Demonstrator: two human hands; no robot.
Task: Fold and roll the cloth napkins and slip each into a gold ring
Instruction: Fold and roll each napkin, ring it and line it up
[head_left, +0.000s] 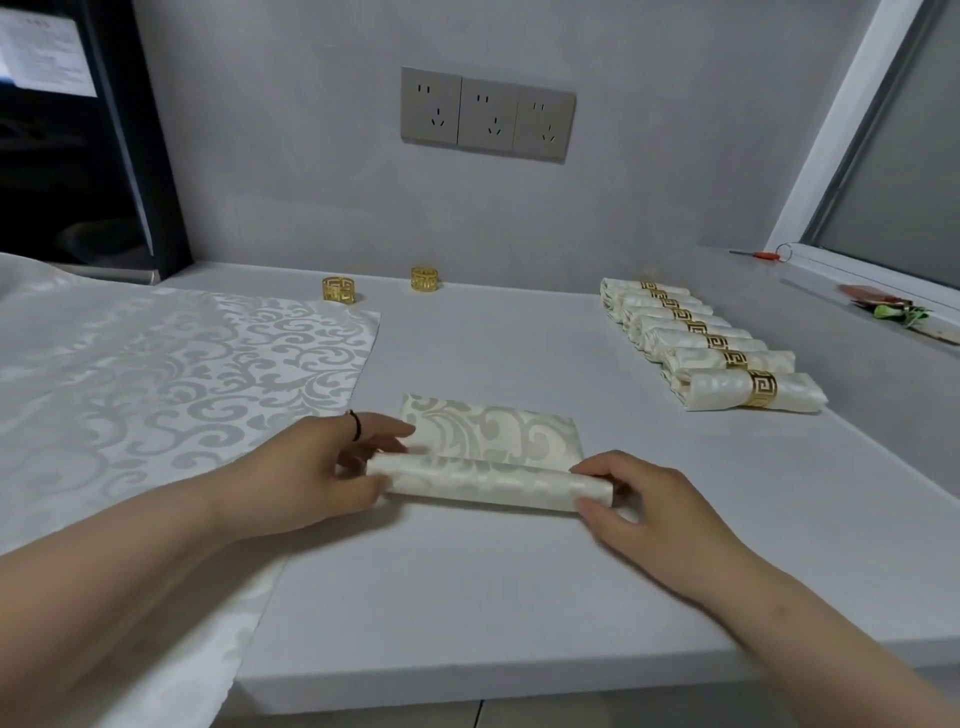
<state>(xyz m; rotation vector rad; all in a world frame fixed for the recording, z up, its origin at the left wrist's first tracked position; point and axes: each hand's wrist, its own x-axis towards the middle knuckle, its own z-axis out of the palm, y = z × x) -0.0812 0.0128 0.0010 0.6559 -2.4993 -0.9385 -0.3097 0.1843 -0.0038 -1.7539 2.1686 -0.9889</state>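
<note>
A folded cream damask napkin (493, 457) lies on the grey table (519, 582) in front of me, its near part rolled into a tube and its far part flat. My left hand (317, 467) grips the roll's left end, thumb under and fingers over. My right hand (644, 499) grips the right end the same way. Two empty gold rings (338, 289) (425, 278) stand at the back near the wall. A row of several rolled napkins in gold rings (711, 345) lies at the right.
A pile of flat unfolded napkins (156, 374) covers the table's left side and hangs over the front edge. A wall with three sockets (487, 114) is behind. A window sill at the right holds a small screwdriver (758, 254) and a green-leaved object (898, 312).
</note>
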